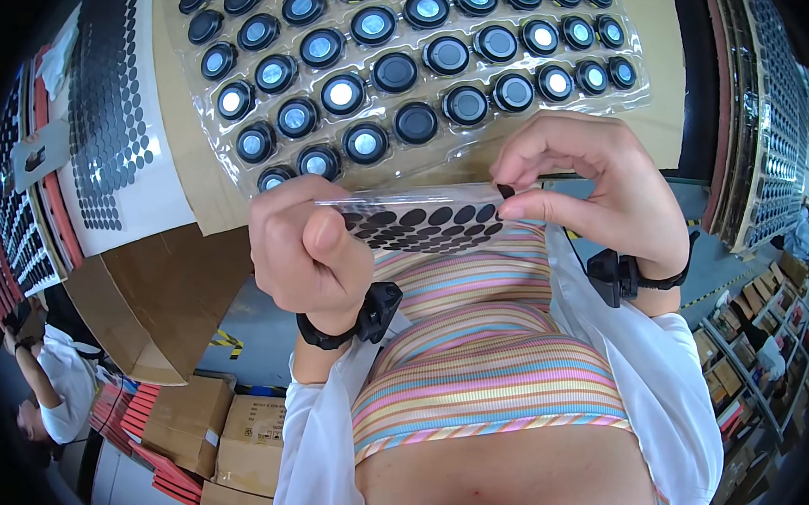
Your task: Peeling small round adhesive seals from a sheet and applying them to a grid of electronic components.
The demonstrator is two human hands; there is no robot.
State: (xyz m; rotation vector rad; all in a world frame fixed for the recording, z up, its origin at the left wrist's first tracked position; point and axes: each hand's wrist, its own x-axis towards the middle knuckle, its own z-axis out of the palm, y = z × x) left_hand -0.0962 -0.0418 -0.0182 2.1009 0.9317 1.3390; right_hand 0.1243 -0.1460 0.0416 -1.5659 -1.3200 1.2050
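We hold a clear film strip of black round stickers (pixel 425 219) at chest height between both hands. Our left hand (pixel 308 247) is closed around its left end. Our right hand (pixel 593 195) pinches its right end with thumb and forefinger. Just beyond lies a clear blister tray (pixel 217 144) of round black parts on brown cardboard (pixel 181 193). Left of it rests a white sheet of black dots (pixel 108 96).

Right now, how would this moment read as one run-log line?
left hand: holds clear sheet of black round stickers | right hand: pinches one sticker at sheet's edge | ahead: blister tray of round black parts
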